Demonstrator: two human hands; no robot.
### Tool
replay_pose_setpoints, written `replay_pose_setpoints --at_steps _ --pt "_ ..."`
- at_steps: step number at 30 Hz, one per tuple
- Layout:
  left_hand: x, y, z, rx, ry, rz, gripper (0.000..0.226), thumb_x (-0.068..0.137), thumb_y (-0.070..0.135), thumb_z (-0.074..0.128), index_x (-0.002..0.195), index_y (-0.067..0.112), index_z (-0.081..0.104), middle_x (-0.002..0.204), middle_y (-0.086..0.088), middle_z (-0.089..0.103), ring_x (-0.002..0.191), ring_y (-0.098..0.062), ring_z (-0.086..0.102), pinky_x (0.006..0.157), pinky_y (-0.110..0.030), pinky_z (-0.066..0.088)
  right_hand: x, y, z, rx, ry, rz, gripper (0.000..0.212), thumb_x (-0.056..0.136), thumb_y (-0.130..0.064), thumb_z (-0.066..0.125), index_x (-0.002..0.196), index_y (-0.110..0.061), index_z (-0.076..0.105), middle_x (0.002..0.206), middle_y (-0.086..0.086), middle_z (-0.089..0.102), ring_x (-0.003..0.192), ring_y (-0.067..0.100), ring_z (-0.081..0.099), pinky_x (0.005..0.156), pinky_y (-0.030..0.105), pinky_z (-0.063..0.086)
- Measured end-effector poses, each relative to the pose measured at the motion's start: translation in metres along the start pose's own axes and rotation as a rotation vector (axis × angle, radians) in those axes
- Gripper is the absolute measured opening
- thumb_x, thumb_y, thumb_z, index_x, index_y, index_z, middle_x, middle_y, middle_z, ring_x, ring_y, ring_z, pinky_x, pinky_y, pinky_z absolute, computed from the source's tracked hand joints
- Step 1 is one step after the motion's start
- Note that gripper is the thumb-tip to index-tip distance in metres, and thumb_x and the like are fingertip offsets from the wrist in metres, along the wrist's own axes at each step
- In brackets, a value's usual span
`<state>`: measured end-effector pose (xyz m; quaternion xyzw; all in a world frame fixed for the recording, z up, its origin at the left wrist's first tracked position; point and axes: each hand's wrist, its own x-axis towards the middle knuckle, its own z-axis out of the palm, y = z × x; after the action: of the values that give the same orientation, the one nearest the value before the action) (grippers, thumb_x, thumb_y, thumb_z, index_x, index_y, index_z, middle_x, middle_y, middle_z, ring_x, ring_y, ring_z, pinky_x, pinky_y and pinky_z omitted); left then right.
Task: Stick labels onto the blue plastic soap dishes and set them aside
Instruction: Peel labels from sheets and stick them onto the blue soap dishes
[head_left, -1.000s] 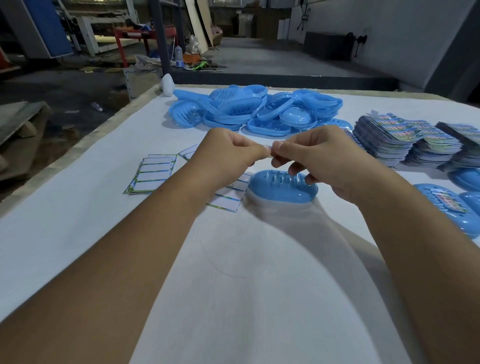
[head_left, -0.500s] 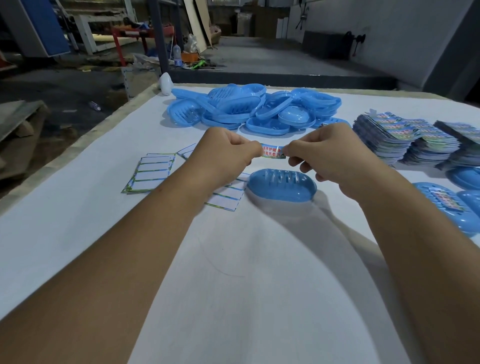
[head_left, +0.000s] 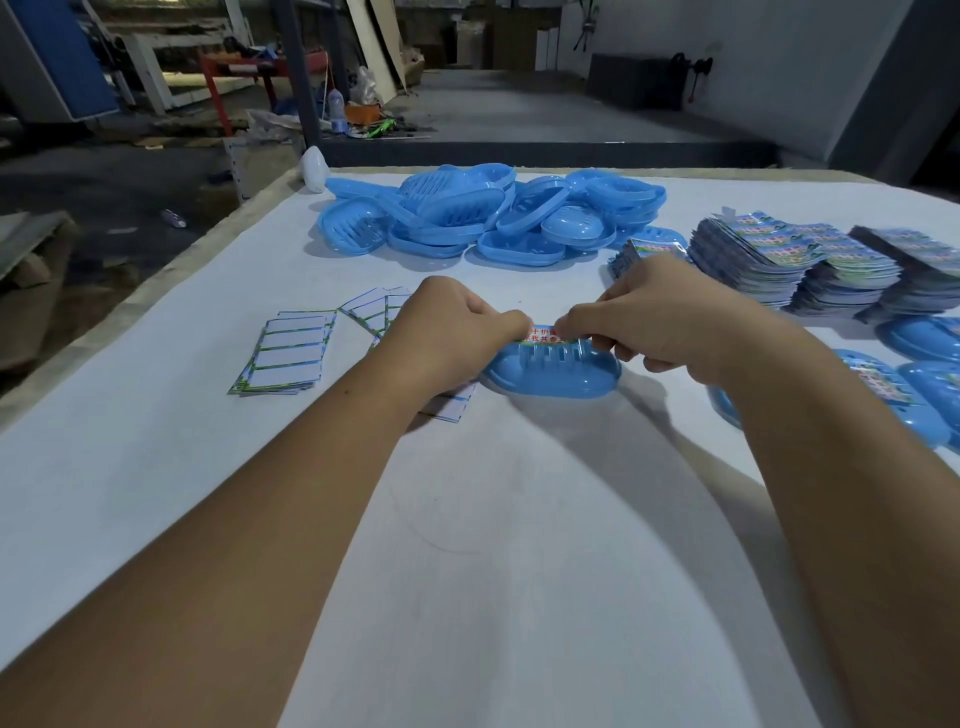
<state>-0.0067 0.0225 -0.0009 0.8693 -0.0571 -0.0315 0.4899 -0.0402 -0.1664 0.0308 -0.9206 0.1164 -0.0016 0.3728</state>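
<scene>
A blue plastic soap dish (head_left: 556, 376) lies on the white table (head_left: 467, 545) in front of me. A colourful label (head_left: 543, 334) with red characters stretches across its far rim. My left hand (head_left: 457, 327) pinches the label's left end and my right hand (head_left: 660, 322) pinches its right end, both low over the dish. Most of the label is hidden by my fingers.
A heap of blue soap dishes (head_left: 488, 213) lies at the back. Stacks of label sheets (head_left: 789, 260) stand at the right, with labelled dishes (head_left: 893, 395) in front of them. Peeled backing sheets (head_left: 285, 353) lie at the left. The table's left edge (head_left: 156, 296) runs diagonally.
Both hands have pulled the label out between them and dropped with it from above the dish down onto its far rim.
</scene>
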Motion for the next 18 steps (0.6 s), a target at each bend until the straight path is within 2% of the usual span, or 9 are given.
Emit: replay_pose_setpoints --at_steps 2,5,10,14,18 --pt "0.0003 0.0015 0.0019 0.053 -0.022 0.008 0.040 0.072 0.046 0.075 0.075 0.007 0.072 0.046 -0.008 0.049 0.037 -0.019 0.039 0.039 -0.018 0.034 0.0001 0.0008 -0.0008 -0.035 -0.016 0.027 0.040 0.058 -0.051 0.077 0.055 -0.012 0.068 0.046 -0.002 0.051 0.048 0.020 0.037 0.049 0.029 0.032" --pt "0.0023 0.0040 0.0054 0.097 -0.028 0.021 0.038 0.067 0.050 0.074 0.075 0.013 0.074 0.056 -0.017 0.065 0.040 -0.022 0.049 0.046 -0.032 0.048 0.0016 0.0020 -0.0008 -0.057 -0.023 0.029 0.035 0.058 -0.050 0.076 0.049 -0.019 0.063 0.047 -0.001 0.048 0.043 0.019 0.031 0.047 0.028 0.028" --pt "0.0032 0.0034 0.0087 0.104 -0.026 0.008 0.036 0.067 0.049 0.074 0.076 0.014 0.074 0.048 -0.007 0.057 0.035 -0.021 0.043 0.040 -0.025 0.038 0.0056 0.0046 -0.0005 -0.097 -0.013 0.011 0.035 0.061 -0.048 0.076 0.055 -0.017 0.060 0.046 -0.001 0.048 0.043 0.019 0.033 0.047 0.028 0.030" --pt "0.0023 0.0038 0.0087 0.166 0.000 0.030 0.035 0.067 0.050 0.072 0.077 0.016 0.075 0.046 -0.002 0.057 0.038 -0.022 0.044 0.045 -0.023 0.040 0.0066 0.0048 0.0016 -0.111 -0.026 0.007 0.032 0.060 -0.046 0.075 0.059 -0.017 0.062 0.050 0.002 0.047 0.047 0.020 0.033 0.049 0.030 0.030" --pt "0.0006 0.0055 0.0105 0.189 0.022 0.042 0.029 0.064 0.050 0.069 0.073 0.023 0.075 0.048 -0.003 0.064 0.036 -0.022 0.049 0.046 -0.028 0.045 0.0071 0.0037 0.0029 -0.147 -0.016 0.001 0.035 0.056 -0.048 0.072 0.059 -0.016 0.060 0.054 0.005 0.046 0.050 0.023 0.035 0.054 0.033 0.033"
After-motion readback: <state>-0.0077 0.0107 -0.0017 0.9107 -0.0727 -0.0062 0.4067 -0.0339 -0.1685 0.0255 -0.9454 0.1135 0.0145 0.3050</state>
